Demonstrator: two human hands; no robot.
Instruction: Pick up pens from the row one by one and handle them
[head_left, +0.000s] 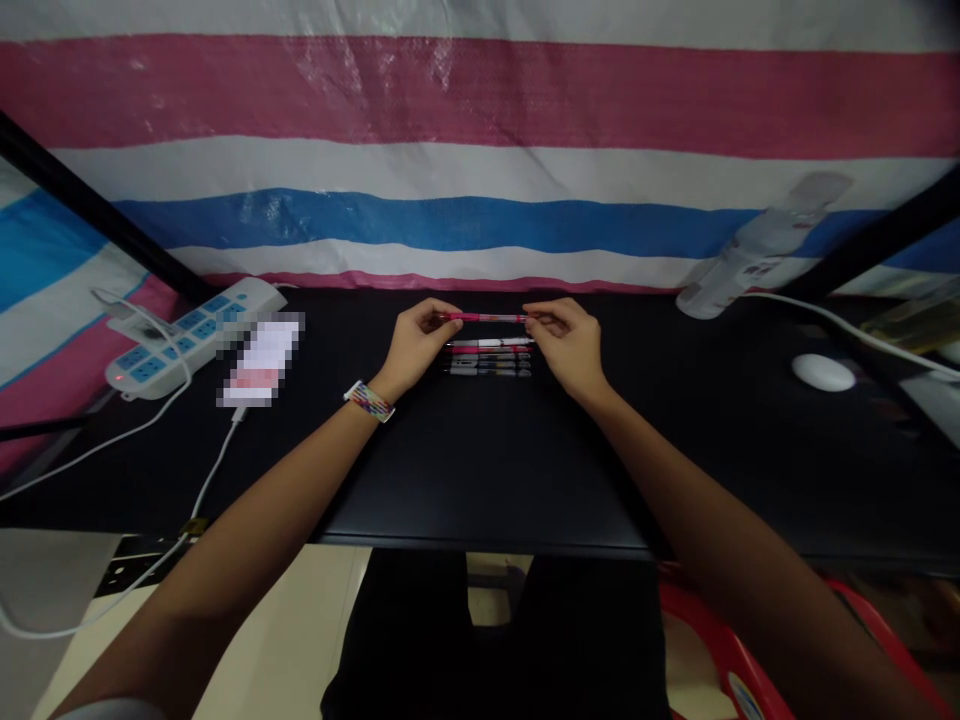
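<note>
A pink pen [487,318] lies level between my two hands, above a row of other pens. My left hand [420,345] pinches its left end, and my right hand [566,345] pinches the right end. Just below it on the black table, a white pen [491,343] and several darker pens [487,368] lie side by side, parallel to it. Another pink pen [472,350] is among them. My fingers cover the tips of the held pen.
A white power strip [199,335] and a blurred-out phone [262,360] with a white cable lie on the left of the black table [487,480]. At the right are a clear bottle [757,250] and a white mouse [823,373]. A striped sheet [480,100] hangs behind.
</note>
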